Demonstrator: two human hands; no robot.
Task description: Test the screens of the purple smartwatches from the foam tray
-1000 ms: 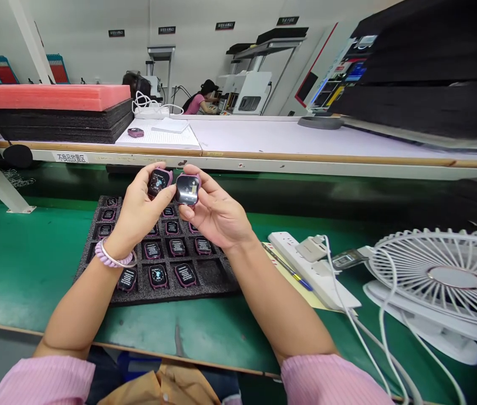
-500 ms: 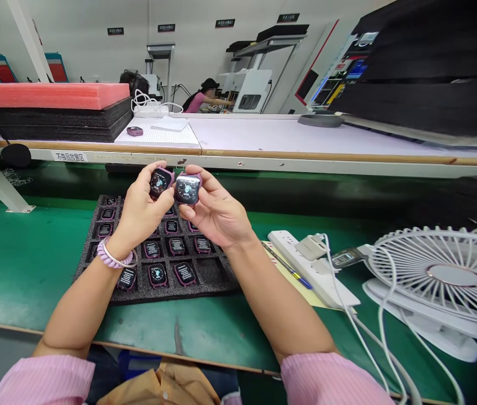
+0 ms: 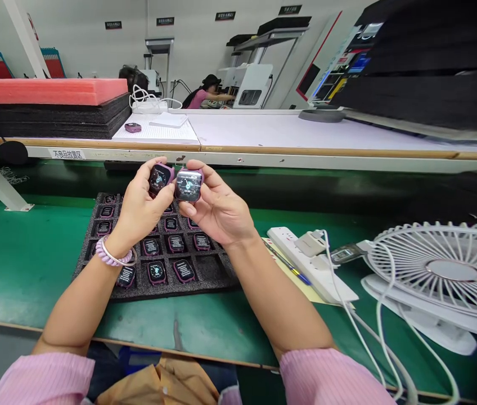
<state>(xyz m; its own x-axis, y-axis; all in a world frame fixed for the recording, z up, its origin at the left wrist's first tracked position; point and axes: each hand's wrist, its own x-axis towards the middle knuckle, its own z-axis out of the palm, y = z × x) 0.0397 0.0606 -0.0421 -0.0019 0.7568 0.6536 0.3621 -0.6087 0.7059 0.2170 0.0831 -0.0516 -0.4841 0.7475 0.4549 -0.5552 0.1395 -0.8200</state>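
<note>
My left hand (image 3: 143, 208) grips a smartwatch without a strap (image 3: 160, 180), its purple case between thumb and fingers. Beside it, my right hand (image 3: 221, 211) holds a second purple smartwatch (image 3: 189, 185) by its edges. Both screens are lit with a dial-like face and are turned toward me, side by side. Beneath the hands, a dark foam tray (image 3: 145, 292) lies on the green bench, with several purple smartwatches (image 3: 185, 270) in its compartments, screens up. One front-right compartment (image 3: 212, 269) holds no watch. My forearms hide parts of the tray.
Right of the tray are a white power strip (image 3: 301, 259), a pen (image 3: 287, 262) on yellow paper and a white fan (image 3: 445, 270) with cables. On the raised shelf sit stacked foam (image 3: 53, 107) and another watch (image 3: 133, 127). Farther back, a person (image 3: 205, 93) reaches toward a machine.
Both hands keep hold of the same two watches in nearly the same place. The view has shifted slightly, and the distant person's arm has moved a little.
</note>
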